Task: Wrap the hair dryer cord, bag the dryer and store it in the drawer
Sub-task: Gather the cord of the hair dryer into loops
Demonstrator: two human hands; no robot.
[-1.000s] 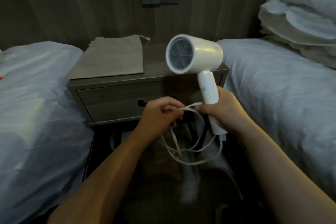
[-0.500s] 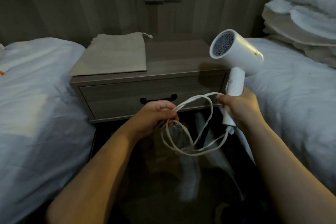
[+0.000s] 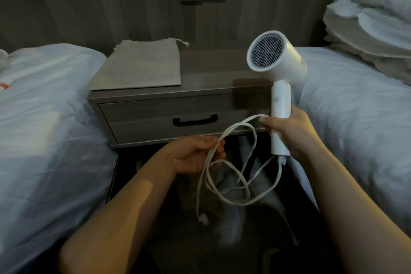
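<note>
Hands [image 3: 289,131] hold dryer [image 3: 278,69], cord [image 3: 222,184] before closed drawer [image 3: 178,115].

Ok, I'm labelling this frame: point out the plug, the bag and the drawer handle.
plug [image 3: 202,218], head view, its white body.
bag [image 3: 142,66], head view, middle of the cloth.
drawer handle [image 3: 195,121], head view, middle of the bar.

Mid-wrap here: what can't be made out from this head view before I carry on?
All head view:
1. Inside of the drawer: behind its closed front.
2. Prongs of the plug: dark, blurred.
3. Nozzle of the hair dryer: turned away, behind its own body.
4. Crossings of the cord: blurred against the dark floor.
</note>
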